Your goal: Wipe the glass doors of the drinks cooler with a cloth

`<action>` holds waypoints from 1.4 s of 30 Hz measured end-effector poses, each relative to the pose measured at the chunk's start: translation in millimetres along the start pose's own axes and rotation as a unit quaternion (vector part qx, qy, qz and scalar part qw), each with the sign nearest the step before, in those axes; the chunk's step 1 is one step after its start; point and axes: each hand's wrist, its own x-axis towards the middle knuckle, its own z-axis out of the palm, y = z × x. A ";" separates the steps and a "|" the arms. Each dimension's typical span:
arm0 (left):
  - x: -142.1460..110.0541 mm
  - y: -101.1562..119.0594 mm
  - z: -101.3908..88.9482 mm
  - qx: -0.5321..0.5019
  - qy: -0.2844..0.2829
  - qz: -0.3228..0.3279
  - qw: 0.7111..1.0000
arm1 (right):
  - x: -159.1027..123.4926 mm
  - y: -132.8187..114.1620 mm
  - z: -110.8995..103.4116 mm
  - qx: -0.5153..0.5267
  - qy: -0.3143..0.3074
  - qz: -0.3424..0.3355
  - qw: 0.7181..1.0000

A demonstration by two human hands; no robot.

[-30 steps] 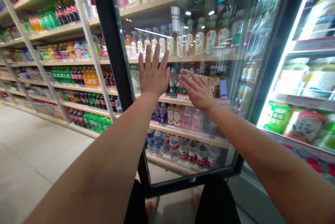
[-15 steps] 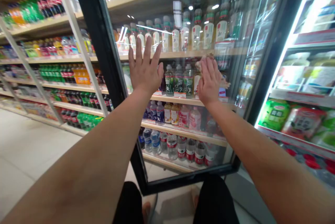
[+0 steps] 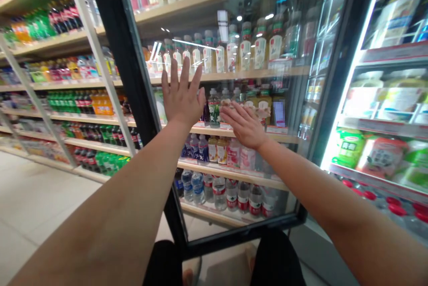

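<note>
A black-framed glass door (image 3: 234, 238) stands swung out in front of me. My left hand (image 3: 183, 94) lies flat against its glass on the left side, fingers spread, holding nothing. Farther right, my right hand (image 3: 245, 123) presses a pale, crumpled cloth (image 3: 264, 112) to the pane. Its fingers are held together and point up and left. The cloth shows above the fingers and behind the knuckles; the palm hides the rest.
Through the glass I see wooden shelves of bottles (image 3: 219, 190). At the right is a lit fridge with green packs (image 3: 347, 148) and jars. More drink shelves (image 3: 90, 101) run along the left above a tiled floor (image 3: 23, 214). My knees are just below the door's bottom edge.
My right hand first swept right and up with the cloth, then came back left and down, its fingers turning from upward to leftward. My left hand stays spread on the glass.
</note>
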 end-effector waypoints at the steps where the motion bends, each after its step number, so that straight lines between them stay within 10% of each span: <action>1: -0.1 -0.2 0.6 0.009 0.002 0.004 1.000 | -1.2 0.1 -0.1 0.002 -0.005 -0.006 1.000; 5: -0.3 -1.6 3.3 0.030 0.018 0.017 0.999 | -8.4 2.2 -1.9 -0.015 0.050 0.137 0.989; 11: -1.1 -5.4 5.3 0.021 0.032 0.033 0.999 | -27.8 -10.4 -3.3 0.035 -0.042 -0.048 0.997; 15: -2.0 -6.4 6.2 0.018 0.040 0.039 0.998 | -38.3 -18.2 -1.6 0.002 -0.005 0.128 0.992; 21: -2.5 -5.9 6.4 0.027 0.038 0.040 0.998 | -47.6 -17.9 -4.6 0.052 -0.082 -0.074 0.993; 24: -2.8 -7.4 6.9 0.038 0.041 0.042 0.998 | -34.2 -10.1 -7.1 0.041 -0.048 0.074 0.995; 28: -7.0 -14.7 6.8 0.052 0.045 0.092 0.993 | 3.6 -22.3 0.6 0.072 0.031 0.255 0.964; 34: -16.4 -25.8 4.7 0.040 -0.046 0.345 0.937 | 71.2 -67.5 12.9 0.314 0.083 0.323 0.889; 38: -19.5 -25.7 4.5 0.015 -0.039 0.363 0.931 | 91.5 -70.6 0.9 0.460 0.109 0.304 0.827; 42: -22.1 -21.0 2.8 0.051 -0.011 0.340 0.939 | 65.6 -36.2 -15.4 0.310 0.084 0.221 0.921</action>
